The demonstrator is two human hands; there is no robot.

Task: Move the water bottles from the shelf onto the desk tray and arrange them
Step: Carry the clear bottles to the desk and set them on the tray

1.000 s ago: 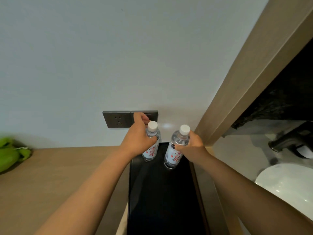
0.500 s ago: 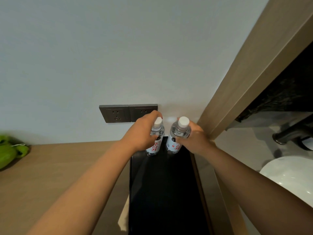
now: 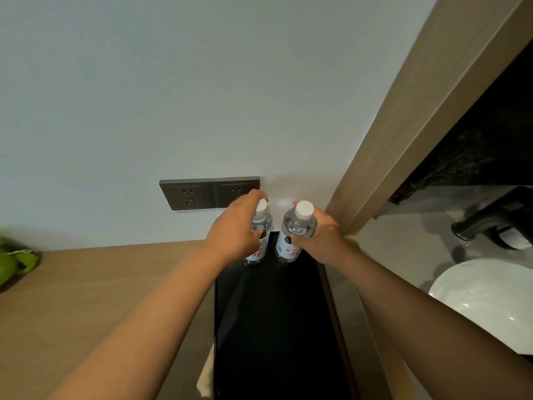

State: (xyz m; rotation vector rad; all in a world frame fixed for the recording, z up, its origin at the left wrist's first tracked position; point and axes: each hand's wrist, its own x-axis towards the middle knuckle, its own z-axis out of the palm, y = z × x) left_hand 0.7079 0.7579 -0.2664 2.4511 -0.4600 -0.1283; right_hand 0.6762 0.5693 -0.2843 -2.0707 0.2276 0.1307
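Two clear plastic bottles with white screw caps and white labels printed in red stood upright at the 12 o'clock end of the long, glossy black tray [image 3: 277, 327], close to the pale wall. The tray lay on the wood-grain counter [image 3: 86, 298]. My left hand [image 3: 233, 232] gripped the left bottle [image 3: 261, 226], fingers [image 3: 253, 194] curled over its shoulder up by the cap. My right hand [image 3: 320, 238] gripped the right bottle [image 3: 297, 229] round its middle from the 3 o'clock side. Half a second earlier both bottles sat in much the same spot; since then the right one had drawn slightly away from its neighbour, leaving a narrow gap. A dark grey double socket plate [image 3: 199, 194] sat on the wall at 11 o'clock. Something green and soft [image 3: 14, 264] lay at the counter's 9 o'clock edge, and a white glossy basin [image 3: 487, 301] curved at 3 o'clock.
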